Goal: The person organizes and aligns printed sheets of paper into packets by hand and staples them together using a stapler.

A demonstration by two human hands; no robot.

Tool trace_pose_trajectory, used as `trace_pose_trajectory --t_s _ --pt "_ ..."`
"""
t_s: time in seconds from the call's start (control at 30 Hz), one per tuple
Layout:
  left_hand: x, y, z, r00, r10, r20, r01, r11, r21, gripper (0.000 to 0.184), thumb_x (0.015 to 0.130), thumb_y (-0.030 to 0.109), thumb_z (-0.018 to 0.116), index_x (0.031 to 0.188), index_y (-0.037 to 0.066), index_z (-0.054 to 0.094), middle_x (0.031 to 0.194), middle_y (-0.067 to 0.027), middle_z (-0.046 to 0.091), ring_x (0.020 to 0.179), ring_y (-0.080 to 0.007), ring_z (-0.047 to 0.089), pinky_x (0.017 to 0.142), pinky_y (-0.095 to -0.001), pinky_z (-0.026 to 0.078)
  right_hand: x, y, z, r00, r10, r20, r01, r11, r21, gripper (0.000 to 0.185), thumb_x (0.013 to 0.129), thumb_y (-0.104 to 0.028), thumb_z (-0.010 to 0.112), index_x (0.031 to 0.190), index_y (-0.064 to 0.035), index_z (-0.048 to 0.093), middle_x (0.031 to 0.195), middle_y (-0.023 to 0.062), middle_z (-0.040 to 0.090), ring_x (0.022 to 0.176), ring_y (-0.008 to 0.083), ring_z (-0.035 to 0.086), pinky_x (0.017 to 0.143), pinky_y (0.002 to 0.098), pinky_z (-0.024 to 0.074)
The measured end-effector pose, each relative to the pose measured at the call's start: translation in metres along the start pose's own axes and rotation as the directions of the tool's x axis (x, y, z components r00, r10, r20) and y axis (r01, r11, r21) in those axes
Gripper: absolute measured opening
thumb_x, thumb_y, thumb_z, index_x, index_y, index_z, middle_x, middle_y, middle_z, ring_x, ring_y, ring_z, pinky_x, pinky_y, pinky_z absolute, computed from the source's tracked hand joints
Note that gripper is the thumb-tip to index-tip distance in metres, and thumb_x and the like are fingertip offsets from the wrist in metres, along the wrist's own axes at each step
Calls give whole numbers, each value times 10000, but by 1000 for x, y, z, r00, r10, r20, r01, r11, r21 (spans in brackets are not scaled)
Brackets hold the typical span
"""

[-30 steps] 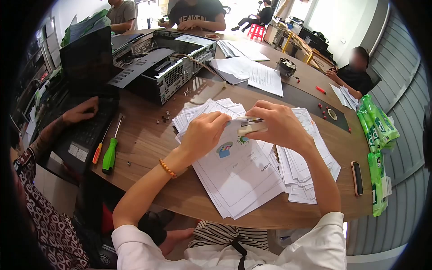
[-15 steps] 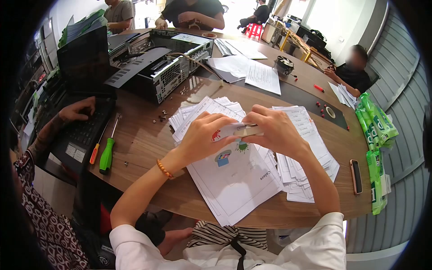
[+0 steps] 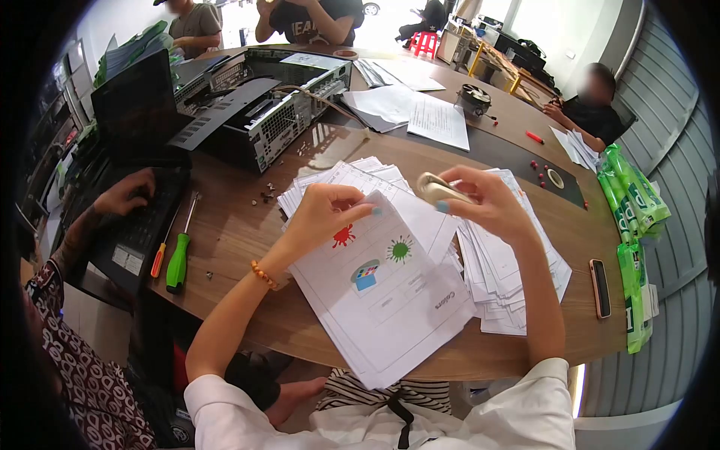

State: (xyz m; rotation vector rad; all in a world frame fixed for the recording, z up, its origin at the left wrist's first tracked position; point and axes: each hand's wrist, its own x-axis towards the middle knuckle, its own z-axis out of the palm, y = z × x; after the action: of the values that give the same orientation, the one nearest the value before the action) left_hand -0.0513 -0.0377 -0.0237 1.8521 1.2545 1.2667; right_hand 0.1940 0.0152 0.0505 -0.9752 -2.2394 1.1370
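My left hand [image 3: 322, 217] pinches the top corner of a thin set of printed sheets [image 3: 409, 319], headed "Colors" and showing red and green paint splashes. The sheets tilt up from the table toward me. In my right hand [image 3: 491, 204] is a small pale stapler [image 3: 441, 188], held just right of that corner and apart from the paper. A pile of worksheets [image 3: 367, 171] lies behind the held sheets. Another fanned stack of papers [image 3: 499, 281] lies beneath and to the right of my right hand.
An opened computer case [image 3: 262, 112] stands at the back left, near a laptop [image 3: 135, 105] with a co-worker's hand [image 3: 127, 195] on it. Screwdrivers [image 3: 178, 262] lie nearby. A phone [image 3: 600, 288] and green packs [image 3: 630, 199] line the right edge.
My right hand has moved the stapler away from the sheets' corner, up and to the right. My left hand keeps the corner, and more of the printed page shows.
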Motion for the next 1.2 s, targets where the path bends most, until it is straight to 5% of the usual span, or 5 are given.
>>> trace_pose_trajectory --t_s 0.2,0.67,0.77,0.93,1.2 --pt "1 -3 2 989 -146 -8 140 960 -241 208 826 176 604 794 -26 643 625 5 589 554 -15 504 459 -165 384 -35 14 17 895 109 432 -222 950 221 259 789 -145 631 991 13 596 940 28 584 789 35 511 650 161 405" --pt "2 -8 3 970 -175 168 215 941 -263 318 905 249 466 853 -14 636 736 -55 628 522 -53 525 428 -159 349 -68 76 -104 852 442 -282 -414 897 154 349 854 -332 548 791 8 599 701 -43 518 600 18 461 522 193 386" --pt "2 -10 2 978 -185 98 203 955 -216 285 893 224 488 846 -16 634 717 -48 628 486 -46 491 441 -167 350 -67 112 -101 840 287 -460 -479 789 -384 400 756 -349 631 860 37 620 1176 215 477 1086 287 469 849 351 409" --pt "1 -11 0 970 163 -179 -39 836 547 339 756 228 644 1009 15 570 940 -73 582 888 -176 519 740 -314 366 -57 77 -77 920 181 -347 -378 642 -667 457 718 -388 659 907 25 621 1298 256 350 1222 364 321 967 402 316" --pt "-3 -31 0 960 -56 -275 230 716 659 957 632 450 721 1296 -12 210 1244 -174 335 1159 -293 281 929 -470 167 2 28 -26 979 110 -174 -180 869 -461 332 756 -333 636 842 -13 607 953 135 602 960 255 543 814 345 421"
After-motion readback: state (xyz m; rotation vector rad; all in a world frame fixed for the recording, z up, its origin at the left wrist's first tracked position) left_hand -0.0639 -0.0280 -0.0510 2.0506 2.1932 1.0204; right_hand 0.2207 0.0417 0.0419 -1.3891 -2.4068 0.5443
